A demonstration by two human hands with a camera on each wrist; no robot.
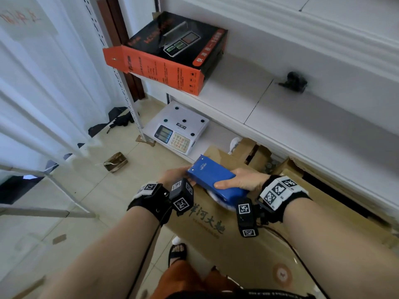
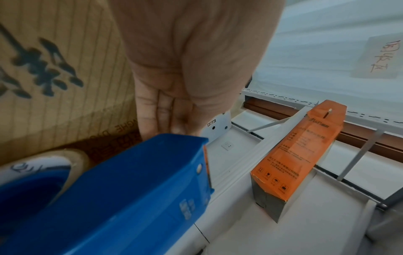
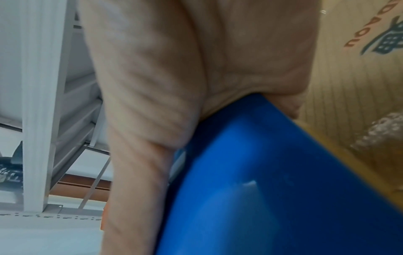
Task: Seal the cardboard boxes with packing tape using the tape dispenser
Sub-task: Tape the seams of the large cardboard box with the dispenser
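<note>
A blue tape dispenser (image 1: 216,180) lies tilted on top of a large brown cardboard box (image 1: 216,236) with dark printed characters. My right hand (image 1: 241,182) grips the dispenser's rear, thumb across its top; in the right wrist view the palm (image 3: 196,69) wraps the blue body (image 3: 272,189). My left hand (image 1: 174,173) is at the dispenser's front left. In the left wrist view its fingers (image 2: 165,107) are straight against the cardboard (image 2: 54,69), tips hidden behind the dispenser (image 2: 130,189). The tape roll (image 2: 32,172) shows under the dispenser.
White shelving (image 1: 302,126) overhangs the box on the right. An orange-and-black scale carton (image 1: 164,55) sits on the shelf, an electronic scale (image 1: 179,128) on the lower shelf. On the tiled floor lie a small brown box (image 1: 115,161) and my sandalled foot (image 1: 178,251).
</note>
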